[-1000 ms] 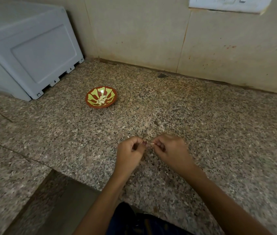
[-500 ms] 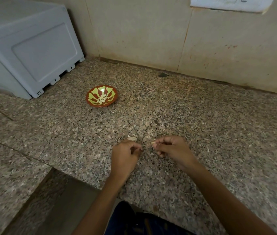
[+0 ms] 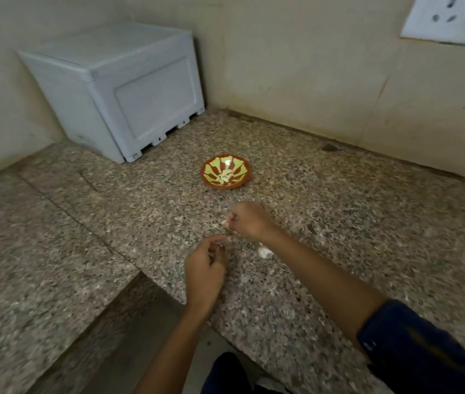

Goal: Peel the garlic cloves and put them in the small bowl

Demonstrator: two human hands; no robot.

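A small red bowl [image 3: 242, 182] with a yellow-green pattern stands on the speckled granite counter [image 3: 367, 223], with several pale peeled cloves [image 3: 225, 177] in its middle. My right hand [image 3: 249, 221] hovers just in front of the bowl and pinches a small pale garlic clove [image 3: 224, 222] at its fingertips. My left hand [image 3: 205, 270] is nearer to me, fingers curled with the tips together; what it holds is too small to tell. A white scrap of garlic or skin [image 3: 264, 252] lies on the counter under my right wrist.
A grey plastic box [image 3: 129, 89] stands in the back left corner against the wall. The counter is L-shaped, with a front edge [image 3: 168, 291] and a drop to the floor below my left forearm. A white socket plate [image 3: 450, 18] is on the wall.
My hands have come apart. My right hand has moved forward toward the bowl with the clove. The camera has swung left, so the bowl now sits near the middle.
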